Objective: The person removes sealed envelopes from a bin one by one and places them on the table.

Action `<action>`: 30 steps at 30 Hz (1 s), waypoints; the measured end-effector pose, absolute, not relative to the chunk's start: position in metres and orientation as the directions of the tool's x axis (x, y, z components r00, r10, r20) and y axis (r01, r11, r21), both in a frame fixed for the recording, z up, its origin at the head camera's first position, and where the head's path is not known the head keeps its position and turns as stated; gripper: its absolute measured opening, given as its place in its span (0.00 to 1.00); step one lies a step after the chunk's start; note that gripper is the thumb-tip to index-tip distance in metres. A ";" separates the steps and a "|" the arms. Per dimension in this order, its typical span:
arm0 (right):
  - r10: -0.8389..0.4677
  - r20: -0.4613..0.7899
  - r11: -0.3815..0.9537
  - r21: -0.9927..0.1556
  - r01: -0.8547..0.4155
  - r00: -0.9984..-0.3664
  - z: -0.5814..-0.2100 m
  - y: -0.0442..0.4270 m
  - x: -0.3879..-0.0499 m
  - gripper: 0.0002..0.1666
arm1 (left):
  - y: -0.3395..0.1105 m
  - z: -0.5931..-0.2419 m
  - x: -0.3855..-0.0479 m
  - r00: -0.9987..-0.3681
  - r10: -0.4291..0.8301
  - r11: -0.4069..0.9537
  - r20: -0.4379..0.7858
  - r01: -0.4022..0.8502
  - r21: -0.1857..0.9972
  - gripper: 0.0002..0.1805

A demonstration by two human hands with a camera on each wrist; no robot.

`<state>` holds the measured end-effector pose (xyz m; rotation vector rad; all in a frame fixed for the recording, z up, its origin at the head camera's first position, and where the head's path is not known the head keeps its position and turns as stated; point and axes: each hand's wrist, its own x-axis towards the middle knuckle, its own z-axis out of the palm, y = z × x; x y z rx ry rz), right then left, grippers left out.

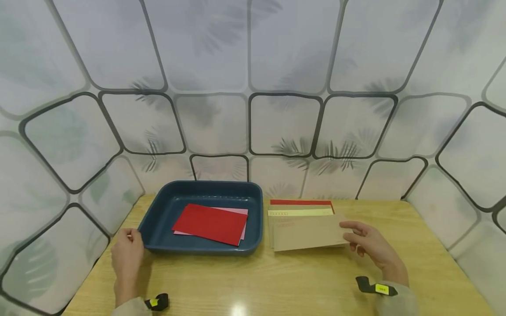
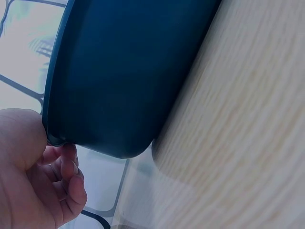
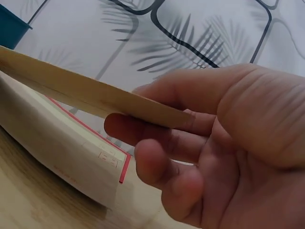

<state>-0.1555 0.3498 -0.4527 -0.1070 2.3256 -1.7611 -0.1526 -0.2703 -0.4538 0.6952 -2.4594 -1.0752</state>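
My left hand (image 1: pixel 127 254) grips the left front corner of a dark blue plastic tray (image 1: pixel 201 251), fingers curled at its rim (image 2: pixel 56 136). Inside the tray a red envelope (image 1: pixel 211 223) lies over a pink one (image 1: pixel 233 210). To the right of the tray, my right hand (image 1: pixel 371 245) pinches the right end of a tan envelope (image 1: pixel 308 232) between thumb and fingers. The right wrist view has this envelope (image 3: pixel 95 93) raised above a stack. Showing in that stack are a pale yellow envelope (image 1: pixel 300 212), a red one (image 1: pixel 300 202) and another tan envelope (image 3: pixel 47 138).
A light wooden table (image 1: pixel 253 281) carries everything. Behind it and along both sides hangs a patterned light curtain or wall (image 1: pixel 213 123). The envelope stack lies close beside the tray's right wall.
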 end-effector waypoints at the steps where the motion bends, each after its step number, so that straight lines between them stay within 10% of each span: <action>1: -0.189 -0.142 0.289 -0.954 0.083 -0.972 -0.453 0.350 -0.156 0.33 | -0.270 -0.454 -0.152 -0.810 -0.570 0.587 0.134 -0.289 0.756 0.24; 30: -0.279 -0.146 0.455 -0.891 0.003 -0.949 -0.455 0.344 -0.158 0.31 | -0.272 -0.456 -0.154 -0.818 -0.567 0.567 0.095 -0.304 0.765 0.25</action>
